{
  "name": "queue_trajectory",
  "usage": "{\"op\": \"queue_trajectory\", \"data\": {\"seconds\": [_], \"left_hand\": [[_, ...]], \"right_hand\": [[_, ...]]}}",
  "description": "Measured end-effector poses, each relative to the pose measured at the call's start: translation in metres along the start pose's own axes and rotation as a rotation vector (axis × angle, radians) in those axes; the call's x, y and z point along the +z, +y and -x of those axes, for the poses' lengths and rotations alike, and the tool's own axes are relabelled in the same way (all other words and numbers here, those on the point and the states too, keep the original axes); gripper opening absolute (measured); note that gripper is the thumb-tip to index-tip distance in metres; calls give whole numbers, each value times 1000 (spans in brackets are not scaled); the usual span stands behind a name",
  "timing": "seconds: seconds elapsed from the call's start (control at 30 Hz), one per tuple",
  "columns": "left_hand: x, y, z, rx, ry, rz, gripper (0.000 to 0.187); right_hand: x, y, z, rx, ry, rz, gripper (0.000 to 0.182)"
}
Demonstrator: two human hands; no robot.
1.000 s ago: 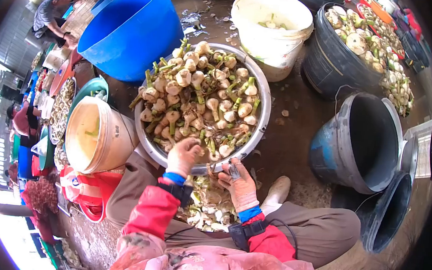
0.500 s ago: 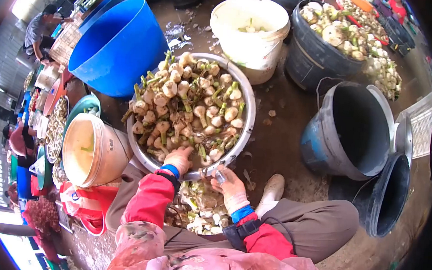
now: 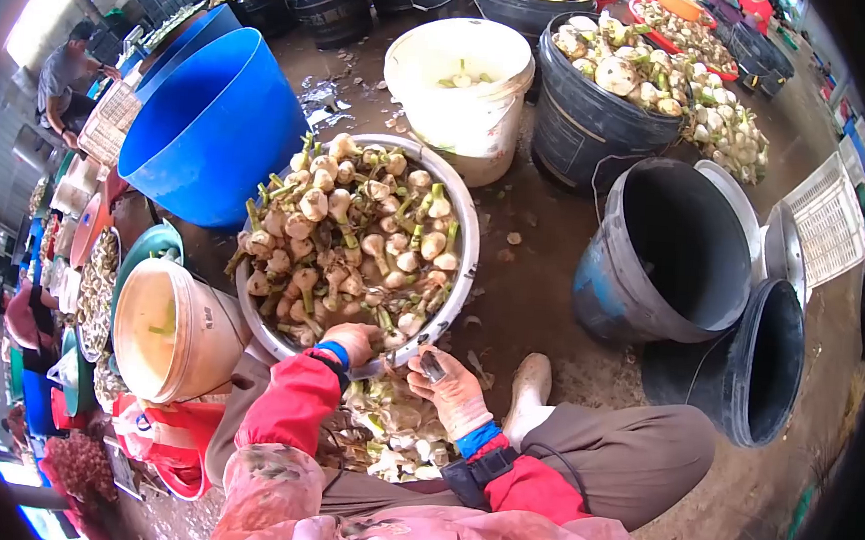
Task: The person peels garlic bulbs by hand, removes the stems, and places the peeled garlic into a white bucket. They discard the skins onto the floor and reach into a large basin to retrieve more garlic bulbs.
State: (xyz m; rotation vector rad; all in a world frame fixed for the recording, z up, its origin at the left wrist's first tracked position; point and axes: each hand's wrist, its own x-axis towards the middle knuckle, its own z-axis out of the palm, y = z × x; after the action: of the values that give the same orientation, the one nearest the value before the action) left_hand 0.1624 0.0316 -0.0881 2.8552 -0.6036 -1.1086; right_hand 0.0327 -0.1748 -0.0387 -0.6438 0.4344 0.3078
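Note:
A round grey basin (image 3: 469, 222) full of garlic bulbs (image 3: 340, 228) with cut green stems stands before my knees. My left hand (image 3: 350, 342) is inside its near rim, fingers curled at a garlic bulb that they mostly hide. Just outside the rim, to the right, my right hand (image 3: 452, 387) is closed around a small grey metal blade (image 3: 432, 366), apparently a small knife; its handle is hidden. Below both hands, between my legs, lies a heap of pale garlic (image 3: 404, 424).
Left of the basin stand a large blue tub (image 3: 217, 125) and a cream bucket (image 3: 147, 330). Behind it are a white bucket (image 3: 454, 111) and a black tub (image 3: 603, 131) heaped with garlic. Dark buckets (image 3: 608, 267) stand to the right. Another person (image 3: 64, 84) works at far left.
The view has shifted, so the basin sits lower and further left. My left hand has drawn its fingers in and moved slightly right along the near rim. My right hand keeps the blade.

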Motion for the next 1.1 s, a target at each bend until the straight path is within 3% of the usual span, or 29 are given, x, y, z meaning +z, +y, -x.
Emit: {"op": "queue_trajectory", "data": {"seconds": [0.1, 0.17, 0.2, 0.23, 0.3, 0.37, 0.43, 0.47, 0.5, 0.57, 0.6, 0.7, 0.77, 0.83, 0.87, 0.9, 0.97, 1.1], "left_hand": [[-14, 9, 23, -70, 80, 292, 28], [5, -5, 24, -68, 286, 961, 23], [-14, 10, 44, -79, 359, 1091, 20], [-45, 32, 73, -173, 303, 1199, 23], [-38, 31, 92, 65, 292, 1598, 31], [-39, 53, 122, 125, 187, 1869, 42], [-27, 81, 139, 305, 207, 2107, 42], [3, 77, 133, 289, 400, 1872, 46], [-18, 107, 152, 241, 439, 1844, 55], [7, 120, 165, 110, 525, 1744, 65], [8, 121, 169, -56, 590, 1527, 71], [28, 111, 170, 107, 632, 1796, 77], [40, 105, 170, 99, 716, 1725, 80], [42, 104, 173, -38, 887, 837, 77], [40, 112, 175, -67, 910, 837, 71], [38, 116, 176, -58, 908, 835, 71], [35, 121, 179, -116, 915, 509, 70], [14, 144, 185, -81, 880, 352, 71]], "right_hand": [[-7, 6, -3, 18, 1, 16, 42], [-10, 13, -6, -13, 42, 86, 35], [-9, 16, -10, -50, 74, 171, 36], [-11, 22, -14, -48, 65, 170, 36], [-18, 34, -21, -133, -74, 143, 44], [16, 15, -3, -203, -144, 136, 48], [35, 3, 9, -157, -156, 479, 45], [33, 10, 9, -81, -153, 414, 42], [30, 12, 9, -83, -157, 413, 42], [25, 13, 12, 137, -207, 177, 40], [29, 7, 16, 95, -262, 375, 42], [31, 7, 17, 124, -385, 522, 43], [40, 1, 24, 144, -296, 634, 43], [35, 4, 23, 82, -262, 555, 41], [23, 20, 13, -55, -283, 641, 41], [25, 17, 17, -62, -278, 640, 41], [29, 11, 26, -131, -242, 839, 41], [29, 18, 26, -232, -141, 807, 37]]}}
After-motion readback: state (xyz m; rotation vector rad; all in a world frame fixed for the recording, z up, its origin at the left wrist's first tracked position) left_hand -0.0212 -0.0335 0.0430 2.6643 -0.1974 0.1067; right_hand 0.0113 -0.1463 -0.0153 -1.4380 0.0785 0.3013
